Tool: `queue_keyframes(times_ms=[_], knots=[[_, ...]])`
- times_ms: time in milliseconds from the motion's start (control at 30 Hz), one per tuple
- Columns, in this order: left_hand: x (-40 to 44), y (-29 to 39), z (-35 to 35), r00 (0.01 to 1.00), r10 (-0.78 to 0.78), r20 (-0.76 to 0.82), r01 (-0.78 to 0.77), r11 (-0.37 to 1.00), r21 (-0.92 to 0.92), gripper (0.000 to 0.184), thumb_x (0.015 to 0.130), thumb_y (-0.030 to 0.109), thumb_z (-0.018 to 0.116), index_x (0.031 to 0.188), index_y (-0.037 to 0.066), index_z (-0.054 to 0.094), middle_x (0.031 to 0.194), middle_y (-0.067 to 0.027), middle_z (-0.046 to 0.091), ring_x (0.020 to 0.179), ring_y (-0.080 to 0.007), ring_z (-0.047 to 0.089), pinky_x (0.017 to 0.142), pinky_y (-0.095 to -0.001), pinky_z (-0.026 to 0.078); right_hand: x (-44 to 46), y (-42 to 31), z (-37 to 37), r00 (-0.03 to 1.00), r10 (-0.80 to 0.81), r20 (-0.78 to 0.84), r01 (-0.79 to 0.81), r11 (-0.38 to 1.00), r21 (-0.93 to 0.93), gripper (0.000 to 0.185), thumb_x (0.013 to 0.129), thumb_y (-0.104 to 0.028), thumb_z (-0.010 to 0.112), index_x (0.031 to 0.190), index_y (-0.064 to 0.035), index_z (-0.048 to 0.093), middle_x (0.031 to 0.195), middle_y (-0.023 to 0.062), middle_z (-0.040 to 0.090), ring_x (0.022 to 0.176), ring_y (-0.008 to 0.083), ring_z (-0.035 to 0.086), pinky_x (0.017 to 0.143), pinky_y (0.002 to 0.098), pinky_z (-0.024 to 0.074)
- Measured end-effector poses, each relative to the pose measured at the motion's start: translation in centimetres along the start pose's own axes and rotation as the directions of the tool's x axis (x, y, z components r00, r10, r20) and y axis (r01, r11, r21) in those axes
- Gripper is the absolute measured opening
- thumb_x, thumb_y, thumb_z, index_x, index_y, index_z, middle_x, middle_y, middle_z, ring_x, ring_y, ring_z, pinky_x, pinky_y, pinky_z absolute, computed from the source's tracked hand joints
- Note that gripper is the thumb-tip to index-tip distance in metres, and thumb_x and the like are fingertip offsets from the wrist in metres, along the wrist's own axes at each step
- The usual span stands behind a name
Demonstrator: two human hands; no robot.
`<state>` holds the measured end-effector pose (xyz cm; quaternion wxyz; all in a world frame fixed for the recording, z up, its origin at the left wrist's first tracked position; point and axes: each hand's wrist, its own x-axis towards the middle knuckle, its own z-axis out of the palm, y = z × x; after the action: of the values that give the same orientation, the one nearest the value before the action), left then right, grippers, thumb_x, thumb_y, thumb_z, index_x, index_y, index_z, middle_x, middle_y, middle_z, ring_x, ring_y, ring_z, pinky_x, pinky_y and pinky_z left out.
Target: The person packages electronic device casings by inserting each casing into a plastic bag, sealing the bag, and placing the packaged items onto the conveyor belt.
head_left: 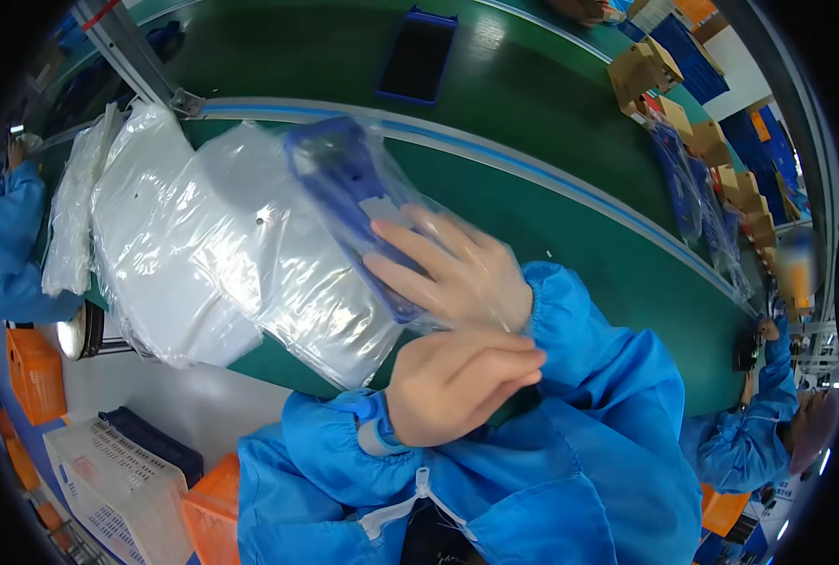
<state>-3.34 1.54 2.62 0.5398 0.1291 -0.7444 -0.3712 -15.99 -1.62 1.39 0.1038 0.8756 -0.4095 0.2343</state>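
A blue tray-like piece lies slanted in a clear plastic bag, over the right side of a stack of clear bags. A small pale label shows on the blue piece. My right hand rests on its lower end with fingers stretched and apart, and film seems to cover part of the hand. Just below, my left hand is closed, its fingers pressed together at the bag's lower end by my right wrist. Its fingertips are blurred, and what lies between them is partly hidden.
A metal rail separates the green worktable from a belt carrying a blue-framed dark tray. Cartons stand upper right. White and orange crates are lower left. Co-workers in blue sit left and right.
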Motion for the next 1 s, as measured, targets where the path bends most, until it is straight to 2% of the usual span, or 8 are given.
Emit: queue_keyframes(times_ms=[167,200,267,333,500,700,800,1000], knots=[[0.3,-0.2,-1.4,0.994,0.064,-0.091,-0.029,0.941,0.338,0.051,0.063,0.017,0.084,0.103,0.003,0.055,0.099,-0.0112,0.054,0.080,-0.0229,0.055,0.073,-0.0321,0.046,0.2,1.4,0.9,0.939,0.281,-0.196,-0.115,0.796,0.594,0.043,0.076,-0.011,0.065,0.118,-0.0038,0.058,0.114,0.0190,0.060,0.101,0.0309,0.061,0.079,0.0332,0.0519],[0.1,-0.4,-1.4,0.982,0.054,-0.180,0.033,0.894,0.446,0.058,0.061,0.021,0.086,0.105,0.003,0.052,0.099,-0.0105,0.052,0.082,-0.0224,0.053,0.074,-0.0323,0.045,1.2,0.3,-0.6,0.885,0.428,-0.184,-0.289,0.814,0.504,0.036,0.079,-0.010,0.067,0.114,-0.0005,0.060,0.104,0.0187,0.063,0.091,0.0253,0.064,0.077,0.0298,0.0510],[0.2,-1.2,-1.7,0.959,-0.076,-0.275,0.205,0.853,0.480,0.068,0.057,0.025,0.088,0.107,0.003,0.047,0.098,-0.0093,0.049,0.084,-0.0215,0.050,0.076,-0.0322,0.044,1.4,-0.4,-1.8,0.645,0.747,0.160,-0.587,0.350,0.730,0.026,0.087,-0.012,0.063,0.109,0.0015,0.061,0.094,0.0132,0.065,0.081,0.0157,0.061,0.073,0.0270,0.0490],[0.5,-2.1,-2.7,0.909,-0.327,-0.260,0.405,0.841,0.359,0.074,0.055,0.028,0.090,0.107,0.003,0.043,0.096,-0.0082,0.048,0.085,-0.0208,0.049,0.076,-0.0316,0.043,2.2,-1.3,-1.6,0.615,0.782,0.100,-0.428,0.225,0.875,0.023,0.089,-0.012,0.061,0.107,0.0019,0.061,0.091,0.0088,0.064,0.079,0.0109,0.057,0.070,0.0255,0.0473],[1.3,-2.1,-3.1,0.923,-0.339,-0.184,0.382,0.867,0.320,0.025,0.078,0.004,0.069,0.098,0.000,0.056,0.091,-0.0074,0.060,0.080,-0.0173,0.058,0.072,-0.0281,0.048,2.0,-2.0,-2.2,0.520,0.802,0.293,-0.298,-0.151,0.943,0.019,0.090,-0.013,0.060,0.099,0.0023,0.062,0.087,0.0031,0.063,0.078,0.0072,0.054,0.068,0.0237,0.0462],[-0.6,-1.6,-3.0,0.970,-0.182,-0.160,0.220,0.937,0.271,0.026,0.073,-0.018,0.050,0.091,-0.001,0.060,0.085,-0.0151,0.062,0.076,-0.0283,0.063,0.068,-0.0295,0.049,0.5,-0.1,-2.0,0.716,0.696,-0.061,-0.394,0.474,0.788,0.040,0.077,-0.002,0.066,0.116,-0.0042,0.060,0.112,0.0106,0.062,0.101,0.0220,0.058,0.091,0.0349,0.0449],[-1.0,-2.4,-3.3,0.965,-0.211,-0.154,0.248,0.929,0.275,0.025,0.082,-0.015,0.040,0.102,-0.005,0.051,0.091,-0.0166,0.058,0.083,-0.0196,0.059,0.075,-0.0275,0.049,-1.3,2.6,-0.7,0.895,0.332,-0.297,-0.289,0.940,0.180,0.045,0.072,-0.008,0.066,0.117,-0.0107,0.061,0.115,0.0065,0.063,0.105,0.0269,0.059,0.098,0.0470,0.0399],[-1.6,-3.9,-3.8,0.978,-0.203,-0.036,0.204,0.932,0.300,0.038,0.075,-0.018,0.040,0.109,-0.002,0.048,0.105,-0.0167,0.051,0.088,-0.0235,0.059,0.081,-0.0320,0.050,-3.3,6.4,-3.4,0.945,0.241,-0.221,-0.314,0.858,-0.407,0.045,0.070,-0.014,0.061,0.114,-0.0223,0.063,0.114,-0.0012,0.061,0.103,0.0251,0.057,0.091,0.0529,0.0442]])
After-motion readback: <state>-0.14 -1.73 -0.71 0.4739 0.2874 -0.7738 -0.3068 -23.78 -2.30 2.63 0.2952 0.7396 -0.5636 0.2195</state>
